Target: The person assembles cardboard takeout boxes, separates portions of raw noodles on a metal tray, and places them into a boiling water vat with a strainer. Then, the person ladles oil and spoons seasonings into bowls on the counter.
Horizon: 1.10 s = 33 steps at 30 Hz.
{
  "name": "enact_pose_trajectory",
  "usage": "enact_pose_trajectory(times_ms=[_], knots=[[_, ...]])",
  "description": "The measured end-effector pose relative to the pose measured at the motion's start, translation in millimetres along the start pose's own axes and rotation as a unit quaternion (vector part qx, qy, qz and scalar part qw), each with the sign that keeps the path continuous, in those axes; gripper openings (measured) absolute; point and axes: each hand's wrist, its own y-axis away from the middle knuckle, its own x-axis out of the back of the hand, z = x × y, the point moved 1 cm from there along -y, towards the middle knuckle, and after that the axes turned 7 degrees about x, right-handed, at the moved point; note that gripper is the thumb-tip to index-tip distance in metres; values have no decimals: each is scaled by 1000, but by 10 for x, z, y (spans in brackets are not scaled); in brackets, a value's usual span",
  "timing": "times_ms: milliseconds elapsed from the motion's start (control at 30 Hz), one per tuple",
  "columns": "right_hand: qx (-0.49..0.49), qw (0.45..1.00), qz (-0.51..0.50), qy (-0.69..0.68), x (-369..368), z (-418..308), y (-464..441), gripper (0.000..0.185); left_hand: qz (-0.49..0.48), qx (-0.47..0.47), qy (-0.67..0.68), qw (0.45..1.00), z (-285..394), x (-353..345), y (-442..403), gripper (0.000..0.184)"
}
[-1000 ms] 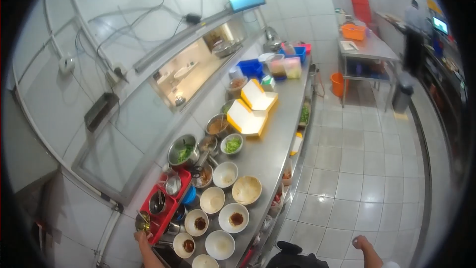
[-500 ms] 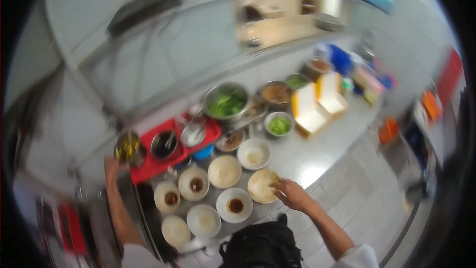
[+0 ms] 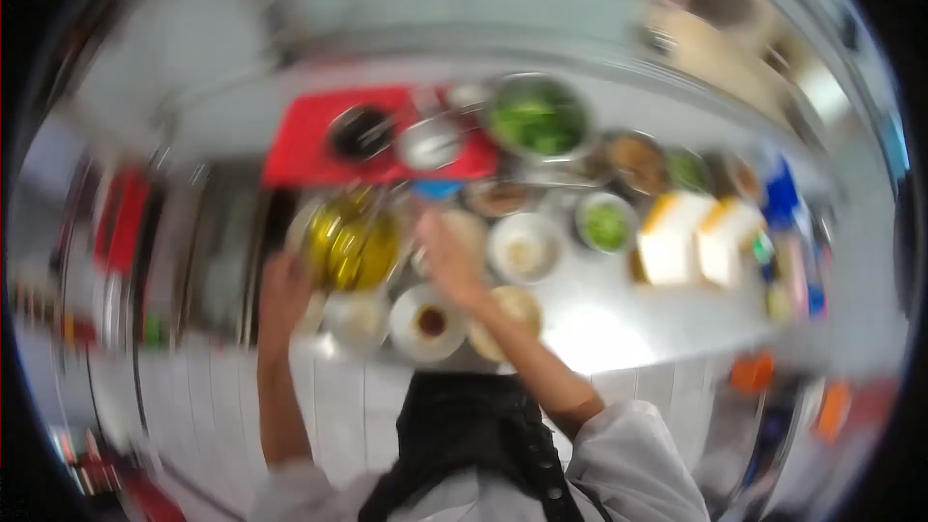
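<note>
A metal bowl of yellow-green oily liquid (image 3: 353, 244) is raised above the bowls at the counter's left. My left hand (image 3: 286, 280) grips its left rim, the fingers blurred. Just right of that bowl is my right hand (image 3: 443, 244), over a pale bowl (image 3: 468, 232); motion smears its fingers. Below stands a white bowl with dark sauce (image 3: 428, 322). A white bowl (image 3: 523, 248) sits to the right, and a yellowish bowl (image 3: 512, 314) lies partly behind my right forearm.
A red tray (image 3: 309, 140) with small containers is at the back left. Beside it stand a metal bowl of greens (image 3: 538, 118) and a small bowl of chopped greens (image 3: 606, 223). Two open yellow-white boxes (image 3: 674, 249) are on the steel counter (image 3: 599, 319).
The view has swung left toward the counter. My left hand has brought the yellow-liquid bowl from beside the tray to above the bowls. My right hand has moved left from the yellowish bowl.
</note>
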Motion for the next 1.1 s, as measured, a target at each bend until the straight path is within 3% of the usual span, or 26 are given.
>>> enact_pose_trajectory(times_ms=[33,67,100,133,167,200,233,333,433,500,567,633,700,767,833,967,1100], knots=[[1,998,51,25,131,-2,207,45,-60,50,20,997,-37,-90,143,19],[-30,997,66,15,259,94,348,41,-59,11,9,998,242,-53,286,20],[-14,998,60,31,409,11,557,37,93,-82,-18,992,102,-163,443,21],[35,987,116,108,701,31,916,33,-126,102,-6,987,224,-191,539,21],[0,985,132,115,975,70,1213,31,-110,34,-37,993,526,-217,700,19],[-33,983,140,117,1245,139,1504,30,-109,-35,-16,993,262,-412,689,24],[-69,975,183,106,1497,235,1837,29,-170,-75,-108,977,-12,-549,692,32],[-161,932,311,92,2368,431,2640,30,-81,-82,-70,991,343,-972,1118,34],[-153,909,380,74,3249,455,3147,30,-105,-138,-54,983,902,-1362,1525,34],[-131,905,397,74,3820,377,3350,30,-129,-161,-25,978,1041,-1919,1694,31],[-129,899,414,60,4196,361,3527,29,-122,-103,18,987,1687,-2266,2081,30],[-124,896,422,67,4626,327,3700,29,-205,-78,71,973,2111,-2675,2322,30],[-112,895,423,86,5067,300,3846,28,-168,-37,76,982,2281,-3184,2564,31],[-112,896,421,86,5559,273,4013,28,-228,-140,59,962,2202,-3749,2591,34],[-107,900,411,99,6082,200,4092,28,-230,-158,81,957,2305,-4127,2758,36],[-36,881,422,212,7222,-57,4127,27,-237,-174,97,951,3125,-4420,3219,37],[23,868,448,214,8215,-633,4061,23,-260,-117,115,952,3537,-4900,3462,33]])
